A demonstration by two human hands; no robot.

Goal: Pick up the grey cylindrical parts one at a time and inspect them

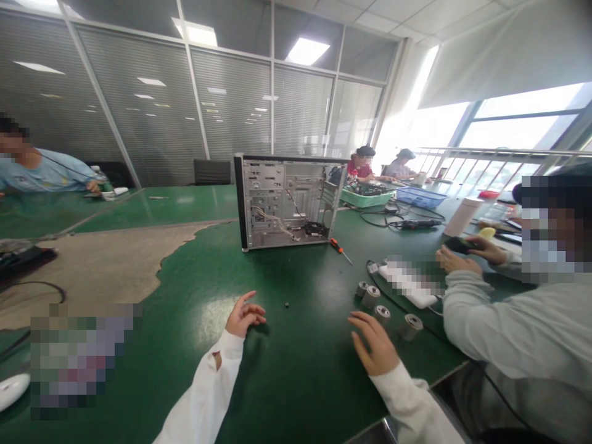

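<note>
My left hand hovers over the green table with its fingers apart and nothing in them. A tiny dark part lies on the table a little to its right. My right hand is also open and empty, fingers spread, just left of several metal cylinders. Beyond both hands an open computer case stands upright, with loose wires and a black fan inside. An orange screwdriver rests by the case's lower right corner.
At right, a person holds a dark object near a white power strip. Behind are a green basket, a blue basket and cables. A brown sheet covers the left side. Other people sit farther off.
</note>
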